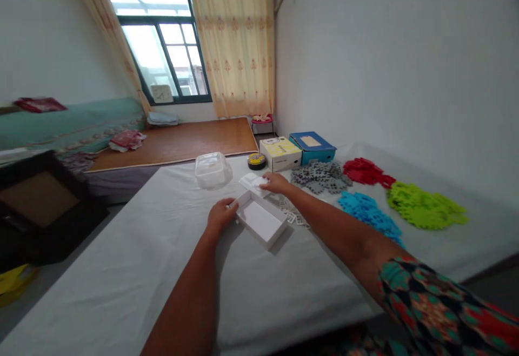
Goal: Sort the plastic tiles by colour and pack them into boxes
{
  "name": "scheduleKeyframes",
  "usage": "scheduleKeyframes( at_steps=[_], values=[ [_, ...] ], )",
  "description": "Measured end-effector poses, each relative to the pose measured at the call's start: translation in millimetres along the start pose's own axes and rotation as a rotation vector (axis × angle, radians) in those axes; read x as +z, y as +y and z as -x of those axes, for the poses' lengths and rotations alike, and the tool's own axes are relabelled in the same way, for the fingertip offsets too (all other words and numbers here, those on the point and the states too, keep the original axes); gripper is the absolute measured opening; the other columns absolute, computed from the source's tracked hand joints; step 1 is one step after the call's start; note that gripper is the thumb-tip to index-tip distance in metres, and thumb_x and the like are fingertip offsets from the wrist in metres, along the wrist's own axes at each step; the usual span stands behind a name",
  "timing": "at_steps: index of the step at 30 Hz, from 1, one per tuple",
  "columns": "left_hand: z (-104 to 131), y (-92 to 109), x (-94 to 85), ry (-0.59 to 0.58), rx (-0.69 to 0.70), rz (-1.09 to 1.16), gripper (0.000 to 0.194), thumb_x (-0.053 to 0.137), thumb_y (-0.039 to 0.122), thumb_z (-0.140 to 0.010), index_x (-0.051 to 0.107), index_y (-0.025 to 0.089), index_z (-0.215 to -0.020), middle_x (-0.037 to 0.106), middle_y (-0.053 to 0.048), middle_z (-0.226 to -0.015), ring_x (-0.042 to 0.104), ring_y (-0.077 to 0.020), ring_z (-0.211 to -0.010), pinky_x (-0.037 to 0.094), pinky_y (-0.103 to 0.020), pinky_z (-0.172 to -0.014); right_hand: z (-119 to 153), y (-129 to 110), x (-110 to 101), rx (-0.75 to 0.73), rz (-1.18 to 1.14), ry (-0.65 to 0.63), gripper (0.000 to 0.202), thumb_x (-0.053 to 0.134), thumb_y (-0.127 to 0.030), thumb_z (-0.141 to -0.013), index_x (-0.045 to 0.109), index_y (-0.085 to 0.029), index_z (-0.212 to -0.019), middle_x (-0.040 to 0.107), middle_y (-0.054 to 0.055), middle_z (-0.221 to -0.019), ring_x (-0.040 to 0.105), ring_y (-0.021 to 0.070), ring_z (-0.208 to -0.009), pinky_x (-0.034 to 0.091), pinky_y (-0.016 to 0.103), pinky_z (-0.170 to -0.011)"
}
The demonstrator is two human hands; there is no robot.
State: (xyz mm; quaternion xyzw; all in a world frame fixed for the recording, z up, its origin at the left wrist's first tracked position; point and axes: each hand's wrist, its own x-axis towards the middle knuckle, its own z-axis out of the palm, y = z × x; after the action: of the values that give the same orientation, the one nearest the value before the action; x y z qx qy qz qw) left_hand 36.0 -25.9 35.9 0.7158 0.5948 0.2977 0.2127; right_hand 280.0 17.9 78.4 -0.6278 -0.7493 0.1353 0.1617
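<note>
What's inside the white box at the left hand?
Within the white box, its white floor and parts of the inner walls show; no contents are visible. The near wall hides the strip of floor right behind it.

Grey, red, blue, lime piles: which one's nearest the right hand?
The grey pile, in front of the blue box. It lies just right of the right hand; the red pile, blue pile and lime pile sit farther right.

To my right I see heaped red pieces (363,171), lime-green pieces (425,206), blue pieces (367,213) and grey pieces (322,176). Ahead, a yellow box (280,154) stands between a round tin (257,161) and a blue box (313,148), with a clear container (211,170) farther left. Beyond, a clock (161,94) stands at the window (168,48).
</note>
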Motion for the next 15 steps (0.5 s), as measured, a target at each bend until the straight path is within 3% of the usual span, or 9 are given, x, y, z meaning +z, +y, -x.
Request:
scheduleKeyframes(
  at_steps=[5,8,11,15],
  values=[
    [-6.3,-8.6,-6.5,-0.052,0.023,0.024,0.048,0.051,0.052,-0.076,0.077,0.018,-0.097,0.076,-0.006,-0.089,0.067,-0.0239,-0.075,0.049,-0.03,-0.07,29.9,7.1,-10.4,-0.073,-0.056,0.048,0.049,0.06,-0.049,-0.088,0.062,-0.016,-0.125,0.058,0.013,-0.136,0.057,0.0245,-0.119,0.043,0.03,-0.098],
    [-11.4,-16.4,-10.2,-0.068,0.037,0.126,0.057,0.056,0.061,-0.071,0.077,0.015,-0.097,0.076,-0.008,-0.093,0.068,-0.0259,-0.078,0.051,-0.032,-0.074,67.1,21.5,-25.6,-0.218,-0.135,0.09,0.045,0.054,-0.044,-0.092,0.062,-0.014,-0.125,0.062,0.012,-0.13,0.065,0.0211,-0.1,0.048,0.031,-0.089],
    [-13.7,-20.2,-12.7,-0.109,0.026,0.193,0.06,0.061,0.063,-0.069,0.076,0.013,-0.098,0.076,-0.009,-0.097,0.069,-0.0283,-0.087,0.053,-0.033,-0.079,115.8,49.1,-39.9,-0.31,-0.164,0.123,0.041,0.056,-0.039,-0.091,0.062,-0.016,-0.125,0.068,0.01,-0.118,0.066,0.0199,-0.093,0.049,0.033,-0.086],
    [-12.5,-17.7,-12.1,-0.1,-0.013,0.185,0.059,0.063,0.064,-0.069,0.076,0.014,-0.097,0.076,-0.009,-0.098,0.069,-0.0299,-0.092,0.053,-0.036,-0.084,184.0,105.1,-57.4,-0.247,-0.123,0.199,0.036,0.056,-0.038,-0.09,0.065,-0.019,-0.119,0.07,0.009,-0.113,0.064,0.0219,-0.1,0.049,0.037,-0.09]
  ],
)
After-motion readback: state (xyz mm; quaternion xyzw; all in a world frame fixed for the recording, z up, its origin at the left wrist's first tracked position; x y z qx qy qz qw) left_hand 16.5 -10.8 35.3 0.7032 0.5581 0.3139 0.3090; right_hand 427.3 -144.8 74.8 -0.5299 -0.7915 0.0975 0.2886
